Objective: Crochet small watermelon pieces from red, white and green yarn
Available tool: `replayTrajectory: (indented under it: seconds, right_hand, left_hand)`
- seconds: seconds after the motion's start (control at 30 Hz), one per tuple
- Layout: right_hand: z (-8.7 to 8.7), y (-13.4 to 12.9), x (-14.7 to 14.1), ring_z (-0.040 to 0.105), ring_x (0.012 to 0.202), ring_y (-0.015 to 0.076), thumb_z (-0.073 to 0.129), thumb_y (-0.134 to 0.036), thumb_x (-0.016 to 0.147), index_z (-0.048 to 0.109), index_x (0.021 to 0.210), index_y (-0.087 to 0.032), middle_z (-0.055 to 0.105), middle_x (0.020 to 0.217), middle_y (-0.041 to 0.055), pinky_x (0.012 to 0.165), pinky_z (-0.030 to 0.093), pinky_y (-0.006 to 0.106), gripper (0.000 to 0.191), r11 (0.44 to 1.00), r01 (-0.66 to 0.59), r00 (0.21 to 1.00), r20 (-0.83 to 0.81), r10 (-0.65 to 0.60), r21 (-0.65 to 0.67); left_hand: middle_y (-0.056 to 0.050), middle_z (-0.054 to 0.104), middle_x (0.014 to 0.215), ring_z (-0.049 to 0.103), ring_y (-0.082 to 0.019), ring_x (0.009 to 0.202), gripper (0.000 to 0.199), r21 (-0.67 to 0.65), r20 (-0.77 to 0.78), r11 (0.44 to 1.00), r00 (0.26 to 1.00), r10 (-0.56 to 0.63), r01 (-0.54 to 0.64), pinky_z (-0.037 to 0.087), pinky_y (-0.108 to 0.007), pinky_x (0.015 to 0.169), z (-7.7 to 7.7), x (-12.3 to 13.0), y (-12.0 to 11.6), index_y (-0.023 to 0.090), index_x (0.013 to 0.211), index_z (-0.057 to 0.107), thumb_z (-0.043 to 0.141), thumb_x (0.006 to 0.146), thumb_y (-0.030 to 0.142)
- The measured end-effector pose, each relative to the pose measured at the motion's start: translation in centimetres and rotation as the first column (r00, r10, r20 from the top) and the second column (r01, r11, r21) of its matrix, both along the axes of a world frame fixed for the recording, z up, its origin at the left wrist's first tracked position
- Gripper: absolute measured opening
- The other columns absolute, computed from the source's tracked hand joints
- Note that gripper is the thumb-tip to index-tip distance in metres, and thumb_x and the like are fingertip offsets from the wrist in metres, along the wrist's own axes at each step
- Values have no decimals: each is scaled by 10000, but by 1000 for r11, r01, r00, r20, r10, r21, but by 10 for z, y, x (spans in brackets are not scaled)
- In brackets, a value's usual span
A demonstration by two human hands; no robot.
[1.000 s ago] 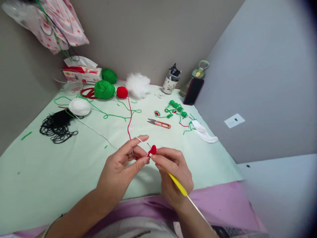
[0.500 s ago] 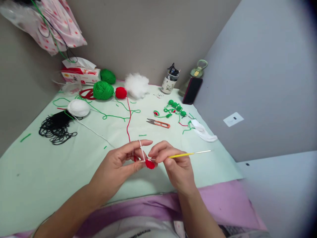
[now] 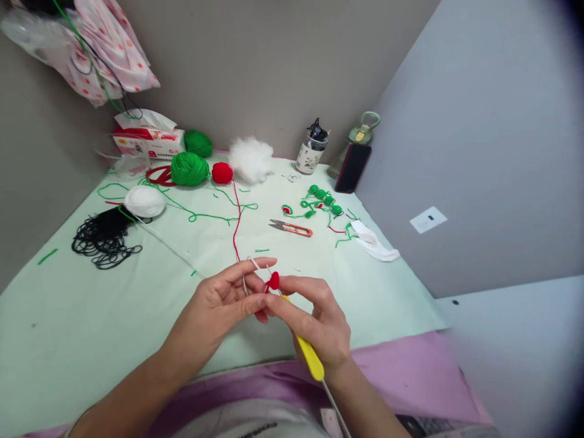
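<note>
A small red crochet piece (image 3: 274, 280) sits between the fingertips of both hands, on the thin metal tip of a crochet hook with a yellow handle (image 3: 311, 358). My left hand (image 3: 228, 301) pinches the lower edge of the piece, and white yarn loops over its raised index finger. My right hand (image 3: 319, 316) grips the hook, whose handle slants down toward my body. White yarn runs from a white ball (image 3: 145, 201) toward my left hand. Red yarn trails from a red ball (image 3: 222, 173) to the same hand.
Orange snips (image 3: 292, 228) lie beyond the hands. Green crocheted pieces (image 3: 321, 194), a white cloth (image 3: 374, 242), a phone (image 3: 353, 167) and a jar (image 3: 311, 153) are at the right. Black yarn (image 3: 104, 237), green yarn balls (image 3: 190, 169) and a tissue pack (image 3: 148, 143) are at the left.
The hook has swung from pointing right to slanting down toward my body. The red piece has moved slightly up and turned, and my right hand has rotated around it.
</note>
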State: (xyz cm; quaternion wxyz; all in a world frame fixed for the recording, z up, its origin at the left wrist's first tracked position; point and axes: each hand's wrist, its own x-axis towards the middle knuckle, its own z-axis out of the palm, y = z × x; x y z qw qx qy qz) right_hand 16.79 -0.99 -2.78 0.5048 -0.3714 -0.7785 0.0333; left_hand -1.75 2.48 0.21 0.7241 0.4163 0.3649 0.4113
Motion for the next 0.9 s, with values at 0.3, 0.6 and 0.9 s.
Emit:
replayTrajectory:
  seconds: [0.3, 0.6, 0.9]
  right_hand:
    - [18, 14, -2, 730, 986, 220, 584, -320, 1043, 777, 1150, -343, 817, 1101, 37, 862, 615, 427, 222, 906, -382, 862, -424, 277, -184]
    - [23, 14, 11, 760, 971, 205, 575, -271, 1048, 758, 1162, -265, 804, 1089, 67, 813, 641, 380, 216, 880, -407, 869, -399, 291, -244]
    - [28, 3, 7, 758, 975, 167, 565, -71, 996, 705, 1176, -241, 783, 1162, 81, 788, 652, 288, 284, 993, -85, 989, 115, 94, -82]
  left_hand:
    - [30, 688, 762, 639, -110, 675, 314, 0, 45, 998, 997, -58, 58, 518, -225, 676, -3, -3, 6, 319, 1148, 816, 852, 838, 283]
    - [24, 708, 811, 646, -123, 776, 287, 172, -161, 983, 986, -36, 64, 525, -215, 749, 4, -16, 14, 356, 1152, 814, 811, 877, 274]
    - [12, 703, 839, 658, -156, 840, 253, 259, -278, 965, 954, 115, -41, 560, -250, 818, 10, -11, 5, 370, 1140, 818, 787, 893, 320]
